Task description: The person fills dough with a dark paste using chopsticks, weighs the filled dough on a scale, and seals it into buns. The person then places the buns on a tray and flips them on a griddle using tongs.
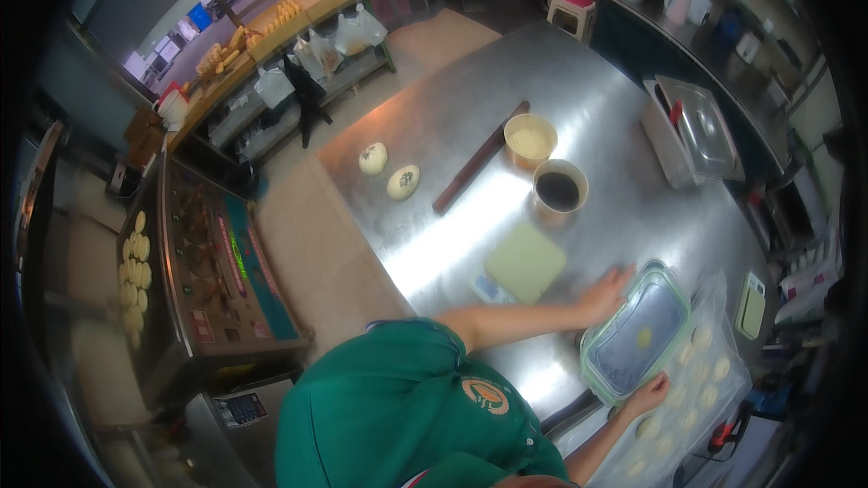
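Note:
A rectangular food box [636, 339] with a pale green rim and a see-through bluish lid is tilted between my hands. My left hand [605, 298] is at its far left edge, fingers along the rim. At the near right corner, my right hand [649, 393] grips the rim. Rounds of dough [689, 379] lie under a clear plastic sheet [729, 335], just beyond and below the box. To the left of my left hand lies a kitchen scale [525, 261] with a light green top. What the box holds is blurred.
On the steel table [434, 115] are a dark rolling pin [478, 163], a bowl of pale filling [530, 139], a bowl of dark filling [558, 191] and two seeded buns [403, 183]. A lidded steel pan [698, 129] and another scale [751, 305] stand rightward. An oven [230, 264] stands left.

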Tool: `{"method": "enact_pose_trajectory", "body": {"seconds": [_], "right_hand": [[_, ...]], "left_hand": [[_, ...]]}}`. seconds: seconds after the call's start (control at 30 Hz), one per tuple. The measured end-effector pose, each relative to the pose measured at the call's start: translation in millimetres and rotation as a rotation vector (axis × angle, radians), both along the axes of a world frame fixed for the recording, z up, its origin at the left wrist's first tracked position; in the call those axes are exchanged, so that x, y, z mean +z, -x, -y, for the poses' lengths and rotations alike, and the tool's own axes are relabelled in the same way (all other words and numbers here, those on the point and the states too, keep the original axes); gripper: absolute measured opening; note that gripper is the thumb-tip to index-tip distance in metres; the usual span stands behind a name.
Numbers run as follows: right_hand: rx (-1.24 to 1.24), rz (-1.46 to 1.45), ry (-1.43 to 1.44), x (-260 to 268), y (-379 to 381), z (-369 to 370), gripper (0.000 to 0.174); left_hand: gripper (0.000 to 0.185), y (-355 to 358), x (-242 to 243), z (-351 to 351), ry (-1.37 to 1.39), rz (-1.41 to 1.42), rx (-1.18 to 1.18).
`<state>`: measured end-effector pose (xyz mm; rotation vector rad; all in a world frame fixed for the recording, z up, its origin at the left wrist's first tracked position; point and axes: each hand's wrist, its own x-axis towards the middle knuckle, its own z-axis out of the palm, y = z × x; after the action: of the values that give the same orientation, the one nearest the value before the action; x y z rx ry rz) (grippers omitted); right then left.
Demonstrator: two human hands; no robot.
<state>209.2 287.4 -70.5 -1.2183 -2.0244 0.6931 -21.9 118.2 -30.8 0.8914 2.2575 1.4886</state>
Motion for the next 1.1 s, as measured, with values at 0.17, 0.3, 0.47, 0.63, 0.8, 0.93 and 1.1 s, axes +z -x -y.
{"method": "enact_pose_trajectory", "body": {"seconds": [0.17, 0.3, 0.47, 0.63, 0.8, 0.93, 1.1], "right_hand": [[0.019, -0.087, 0.063, -11.7, -2.0, 1.1, 0.034], [0.027, -0.054, 0.063, -16.5, -9.9, 13.0, 0.035], [0.018, -0.071, -0.053, -10.5, 1.9, 9.8, 0.038], [-0.018, -0.083, 0.074, -6.8, -5.9, 20.9, 0.046], [0.024, -0.166, 0.021, -18.3, -14.1, 16.8, 0.047], [0.106, -0.102, -0.128, -27.1, -2.4, -11.4, 0.046], [0.034, -0.065, 0.097, -28.5, -0.5, -20.7, 0.046]], "left_hand": [[0.070, 1.9, 14.6, 9.2, 0.162, -0.161, -0.125], [0.067, -2.9, 4.5, 7.8, 0.271, -0.144, -0.129], [0.070, 6.4, -4.9, -11.0, 0.176, -0.089, -0.152], [0.077, 2.7, -8.7, -4.5, 0.208, 0.022, -0.205], [0.080, -2.0, -22.6, -5.8, 0.169, 0.069, -0.196], [0.080, 9.3, -33.4, -26.1, 0.170, -0.008, -0.147], [0.079, 15.2, -36.3, -33.6, 0.176, 0.056, -0.168]]}}
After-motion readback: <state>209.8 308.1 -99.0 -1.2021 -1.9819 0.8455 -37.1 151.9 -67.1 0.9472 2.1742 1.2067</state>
